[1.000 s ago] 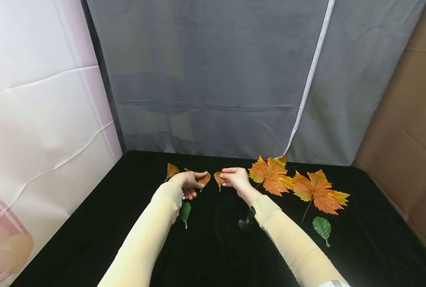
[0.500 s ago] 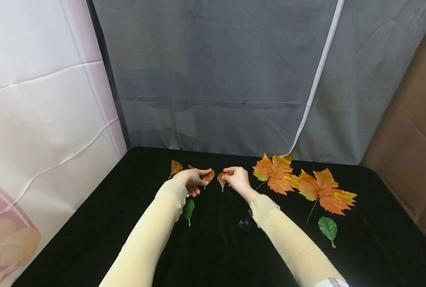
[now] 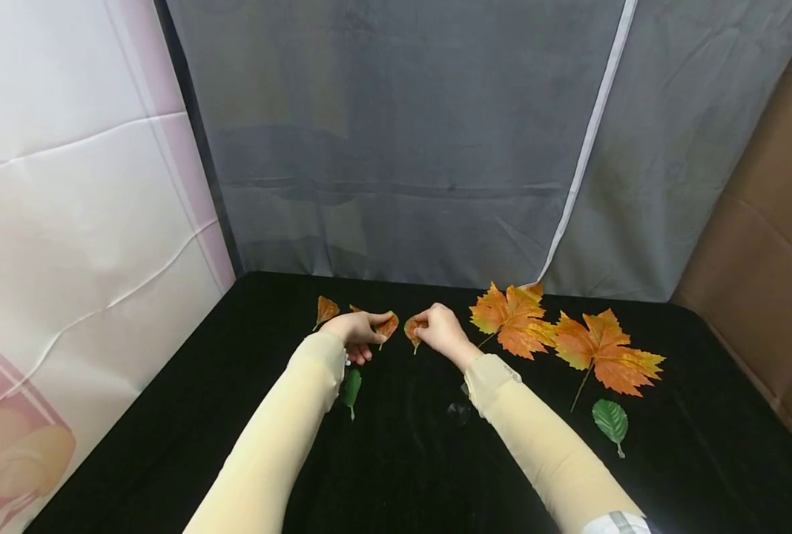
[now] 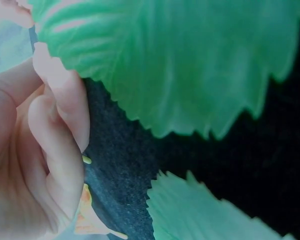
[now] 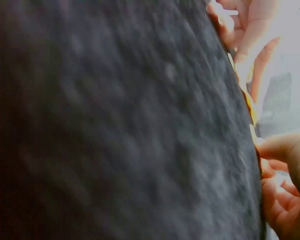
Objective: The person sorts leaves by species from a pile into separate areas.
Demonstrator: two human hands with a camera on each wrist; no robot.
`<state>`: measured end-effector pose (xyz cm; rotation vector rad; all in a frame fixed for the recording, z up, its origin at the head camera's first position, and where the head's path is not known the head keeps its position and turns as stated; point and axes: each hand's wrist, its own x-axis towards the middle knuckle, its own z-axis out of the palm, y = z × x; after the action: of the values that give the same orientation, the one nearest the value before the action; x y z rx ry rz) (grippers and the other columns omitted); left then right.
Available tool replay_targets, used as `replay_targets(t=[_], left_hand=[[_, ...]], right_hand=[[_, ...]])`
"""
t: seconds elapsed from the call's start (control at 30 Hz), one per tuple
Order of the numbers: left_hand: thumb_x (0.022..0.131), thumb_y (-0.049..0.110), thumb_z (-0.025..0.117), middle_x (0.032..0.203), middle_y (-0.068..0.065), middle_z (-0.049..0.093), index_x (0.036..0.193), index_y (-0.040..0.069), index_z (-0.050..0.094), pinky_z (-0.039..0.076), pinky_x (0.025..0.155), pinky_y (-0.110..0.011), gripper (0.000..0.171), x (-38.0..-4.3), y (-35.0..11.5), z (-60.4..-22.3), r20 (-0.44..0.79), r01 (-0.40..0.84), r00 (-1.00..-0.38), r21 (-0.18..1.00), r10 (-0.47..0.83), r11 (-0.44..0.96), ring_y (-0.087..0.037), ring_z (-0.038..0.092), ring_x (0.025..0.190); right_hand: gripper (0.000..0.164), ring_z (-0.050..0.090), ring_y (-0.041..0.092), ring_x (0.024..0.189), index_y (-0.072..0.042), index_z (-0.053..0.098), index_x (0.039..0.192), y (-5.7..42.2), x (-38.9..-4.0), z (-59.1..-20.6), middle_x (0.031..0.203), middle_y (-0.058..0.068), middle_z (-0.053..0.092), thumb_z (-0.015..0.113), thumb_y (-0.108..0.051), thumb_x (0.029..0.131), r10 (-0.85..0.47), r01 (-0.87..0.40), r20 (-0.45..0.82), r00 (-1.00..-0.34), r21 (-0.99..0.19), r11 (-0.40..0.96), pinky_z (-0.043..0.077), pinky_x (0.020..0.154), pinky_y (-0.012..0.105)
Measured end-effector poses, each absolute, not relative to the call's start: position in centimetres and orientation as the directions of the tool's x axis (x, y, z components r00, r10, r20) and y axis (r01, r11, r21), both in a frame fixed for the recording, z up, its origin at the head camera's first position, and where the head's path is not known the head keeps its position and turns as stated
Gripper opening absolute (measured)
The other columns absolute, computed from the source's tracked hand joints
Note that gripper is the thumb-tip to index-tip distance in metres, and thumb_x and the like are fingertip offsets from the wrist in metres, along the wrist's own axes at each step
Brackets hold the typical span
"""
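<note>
My left hand (image 3: 358,328) pinches a small orange leaf (image 3: 389,326) between thumb and fingers, low over the black cloth. Just to its right, my right hand (image 3: 441,327) pinches a second small orange leaf (image 3: 411,331); a narrow gap separates the two leaves. Behind the left hand lies another small orange leaf (image 3: 327,308), and a further one (image 3: 355,308) is mostly hidden by that hand. A green leaf (image 3: 352,389) lies under the left wrist, partly covered. Close to the left wrist camera, green serrated leaves (image 4: 180,70) fill much of that view.
Two large orange maple leaves (image 3: 606,352) with stems lie on the right, touching each other. In front of them is a green leaf (image 3: 611,420). Black cloth (image 3: 396,475) covers the table. A grey curtain (image 3: 396,148) hangs at the back, with fabric walls on both sides.
Both hands stay almost in place with the small orange leaves. The right hand's fingers have curled closer around its leaf. The head view has shifted slightly.
</note>
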<state>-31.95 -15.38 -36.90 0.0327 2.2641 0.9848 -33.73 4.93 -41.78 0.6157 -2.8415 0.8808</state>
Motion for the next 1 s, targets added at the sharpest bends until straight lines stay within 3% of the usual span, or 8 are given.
replay_targets(t=[0.17,0.4,0.53,0.73,0.9,1.0], left_hand=[[0.101,0.023,0.053,0.056,-0.005,0.052,0.154,0.033,0.024,0.039,0.039,-0.022,0.061,-32.0,-15.2,-36.9,-0.560,-0.228,-0.785,0.659,0.265,0.717,-0.010,0.050,0.041],[0.101,0.022,0.053,0.056,-0.006,0.052,0.154,0.032,0.025,0.040,0.040,-0.022,0.061,-32.0,-15.3,-36.7,-0.546,-0.205,-0.792,0.660,0.274,0.723,-0.011,0.051,0.042],[0.098,0.021,0.059,0.060,-0.007,0.055,0.152,0.029,0.032,0.044,0.042,-0.025,0.061,-32.2,-15.3,-36.6,-0.496,-0.126,-0.836,0.589,0.234,0.798,-0.013,0.051,0.044],[0.086,0.022,0.072,0.068,-0.005,0.065,0.140,0.024,0.054,0.047,0.050,-0.030,0.056,-32.8,-14.4,-36.4,-0.344,0.081,-0.912,0.384,0.224,0.920,-0.017,0.058,0.052],[0.083,0.023,0.075,0.081,-0.003,0.066,0.132,0.021,0.062,0.047,0.056,-0.032,0.051,-33.1,-13.8,-35.9,-0.312,0.128,-0.919,0.348,0.243,0.929,-0.018,0.061,0.062],[0.082,0.026,0.077,0.100,-0.004,0.066,0.131,0.021,0.064,0.048,0.060,-0.033,0.051,-33.3,-13.5,-35.3,-0.263,0.172,-0.929,0.317,0.261,0.933,-0.018,0.059,0.070]], right_hand=[[0.032,0.048,0.019,0.078,-0.001,0.074,0.109,5.7,-34.0,-41.3,0.088,0.007,0.058,0.078,-0.019,0.082,-0.403,-0.421,0.155,-0.902,-0.523,0.741,0.044,0.069,0.030],[0.054,0.043,0.016,0.083,-0.012,0.067,0.126,6.6,-33.6,-40.6,0.095,0.003,0.052,0.082,-0.033,0.078,-0.395,-0.352,0.024,-0.918,-0.506,0.787,0.040,0.067,0.028],[0.059,0.042,0.017,0.086,-0.013,0.064,0.130,6.4,-33.4,-40.3,0.099,0.004,0.051,0.081,-0.035,0.078,-0.428,-0.365,-0.001,-0.904,-0.522,0.771,0.040,0.069,0.029],[0.057,0.043,0.019,0.089,-0.010,0.061,0.132,6.8,-33.2,-40.4,0.103,0.006,0.054,0.077,-0.033,0.082,-0.439,-0.362,-0.012,-0.898,-0.546,0.755,0.042,0.075,0.031],[0.056,0.052,0.028,0.105,-0.003,0.057,0.134,7.6,-33.4,-39.7,0.115,0.016,0.060,0.073,-0.026,0.085,-0.499,-0.397,-0.012,-0.866,-0.590,0.703,0.045,0.089,0.036],[0.056,0.054,0.033,0.113,0.001,0.055,0.134,8.4,-33.5,-38.8,0.121,0.022,0.059,0.070,-0.023,0.086,-0.525,-0.415,-0.009,-0.851,-0.601,0.683,0.044,0.095,0.040]])
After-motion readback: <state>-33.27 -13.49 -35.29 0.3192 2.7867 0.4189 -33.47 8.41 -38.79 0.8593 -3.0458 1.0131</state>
